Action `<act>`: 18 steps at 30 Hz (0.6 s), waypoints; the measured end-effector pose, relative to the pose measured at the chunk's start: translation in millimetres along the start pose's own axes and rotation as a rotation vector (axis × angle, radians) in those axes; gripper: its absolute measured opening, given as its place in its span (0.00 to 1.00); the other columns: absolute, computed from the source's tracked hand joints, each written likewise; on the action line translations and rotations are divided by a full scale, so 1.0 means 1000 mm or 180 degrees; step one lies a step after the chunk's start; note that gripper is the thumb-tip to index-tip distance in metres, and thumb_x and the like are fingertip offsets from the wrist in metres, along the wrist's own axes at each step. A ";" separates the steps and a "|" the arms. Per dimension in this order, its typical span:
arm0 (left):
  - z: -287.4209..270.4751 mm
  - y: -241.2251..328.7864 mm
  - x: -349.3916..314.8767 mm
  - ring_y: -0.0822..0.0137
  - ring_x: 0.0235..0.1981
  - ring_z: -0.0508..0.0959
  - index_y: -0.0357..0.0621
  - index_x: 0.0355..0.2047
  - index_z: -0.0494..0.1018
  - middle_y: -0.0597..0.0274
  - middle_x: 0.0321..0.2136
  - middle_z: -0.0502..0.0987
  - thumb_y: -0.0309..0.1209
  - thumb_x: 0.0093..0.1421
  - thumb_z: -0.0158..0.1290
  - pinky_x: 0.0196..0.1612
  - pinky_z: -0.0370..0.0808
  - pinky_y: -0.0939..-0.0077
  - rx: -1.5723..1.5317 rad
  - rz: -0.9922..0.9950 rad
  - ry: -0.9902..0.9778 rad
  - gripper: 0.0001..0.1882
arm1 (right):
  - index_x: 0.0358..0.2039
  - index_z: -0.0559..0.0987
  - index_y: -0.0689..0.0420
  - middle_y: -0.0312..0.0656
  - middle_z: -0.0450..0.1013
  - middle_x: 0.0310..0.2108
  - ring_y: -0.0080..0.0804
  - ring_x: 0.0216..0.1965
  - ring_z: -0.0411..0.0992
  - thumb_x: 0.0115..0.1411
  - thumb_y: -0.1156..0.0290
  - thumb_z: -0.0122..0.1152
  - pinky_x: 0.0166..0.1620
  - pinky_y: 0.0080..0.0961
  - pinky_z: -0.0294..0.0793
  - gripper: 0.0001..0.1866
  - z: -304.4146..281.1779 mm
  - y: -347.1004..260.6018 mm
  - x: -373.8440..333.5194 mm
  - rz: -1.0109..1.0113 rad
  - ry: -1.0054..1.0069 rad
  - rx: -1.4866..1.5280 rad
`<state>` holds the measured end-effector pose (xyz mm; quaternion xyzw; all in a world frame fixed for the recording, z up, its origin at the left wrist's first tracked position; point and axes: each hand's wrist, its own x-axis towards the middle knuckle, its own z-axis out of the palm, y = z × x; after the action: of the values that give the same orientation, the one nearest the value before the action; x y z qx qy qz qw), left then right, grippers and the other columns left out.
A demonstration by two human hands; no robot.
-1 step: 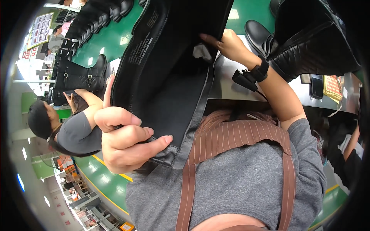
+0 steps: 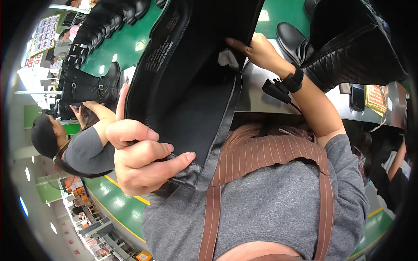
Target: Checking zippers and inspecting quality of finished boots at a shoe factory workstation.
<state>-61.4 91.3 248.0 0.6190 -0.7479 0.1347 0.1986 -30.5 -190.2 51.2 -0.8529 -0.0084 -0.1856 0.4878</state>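
A tall black boot (image 2: 187, 126) is held up before me, its shaft spread so that the dark lining and printed lettering show. My left hand (image 2: 141, 158) is closed around the top edge of the shaft, fingers curled over the lining. At the other edge, my right hand (image 2: 261, 52) pinches the opened side, with one digit reaching into the boot and the other fingertips hidden behind it. Just below that digit sits a crumpled white wad (image 2: 228, 59); whether the hand touches it I cannot tell. A black strap with a small device (image 2: 278, 89) is on my right wrist.
Another black quilted boot (image 2: 344, 56) stands to the right on a metal table (image 2: 261, 98). A phone (image 2: 357, 97) and a stack of printed tags (image 2: 375, 99) lie nearby. On the left, a co-worker (image 2: 87, 143) handles a buckled boot (image 2: 89, 85). Rows of boots (image 2: 104, 26) stand farther off.
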 end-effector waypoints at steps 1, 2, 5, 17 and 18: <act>0.003 0.001 0.003 0.66 0.35 0.65 0.51 0.25 0.84 0.69 0.20 0.69 0.44 0.32 0.49 0.49 0.59 0.68 0.0128 -0.0114 0.0113 0.21 | 0.40 0.80 0.55 0.50 0.77 0.32 0.51 0.37 0.75 0.61 0.51 0.55 0.39 0.38 0.73 0.20 -0.001 -0.002 -0.001 0.0056 0.0012 0.0009; 0.004 0.001 0.007 0.65 0.36 0.66 0.51 0.25 0.84 0.68 0.20 0.69 0.45 0.32 0.49 0.53 0.60 0.63 0.0252 -0.0232 0.0221 0.22 | 0.40 0.80 0.54 0.50 0.77 0.31 0.50 0.37 0.75 0.62 0.51 0.55 0.39 0.37 0.73 0.20 -0.003 -0.003 -0.003 0.0112 -0.0021 0.0041; 0.018 0.012 0.020 0.56 0.47 0.66 0.48 0.27 0.82 0.61 0.28 0.70 0.43 0.30 0.61 0.63 0.56 0.46 0.1230 -0.1004 0.0711 0.21 | 0.42 0.79 0.55 0.49 0.77 0.33 0.47 0.37 0.76 0.61 0.53 0.56 0.40 0.35 0.73 0.19 -0.005 -0.003 -0.006 0.0371 -0.0126 0.0001; 0.209 -0.037 -0.020 0.55 0.66 0.43 0.34 0.65 0.29 0.44 0.65 0.36 0.28 0.42 0.70 0.67 0.37 0.61 -0.0155 -0.2886 0.2452 0.65 | 0.41 0.74 0.64 0.37 0.73 0.28 0.21 0.24 0.73 0.63 0.68 0.55 0.30 0.19 0.75 0.12 -0.001 0.011 -0.084 0.1428 -0.0904 0.1531; 0.227 -0.035 -0.023 0.58 0.60 0.59 0.31 0.61 0.46 0.45 0.59 0.55 0.27 0.41 0.71 0.64 0.53 0.65 -0.0118 -0.2933 0.2840 0.54 | 0.41 0.74 0.64 0.37 0.73 0.28 0.21 0.24 0.73 0.63 0.68 0.55 0.30 0.19 0.75 0.12 0.005 0.011 -0.084 0.1333 -0.0805 0.1547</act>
<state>-53.7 2.6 34.9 0.7578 -0.2529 0.2673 0.5389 -105.5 -177.6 12.7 -0.7113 0.0625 0.0332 0.6994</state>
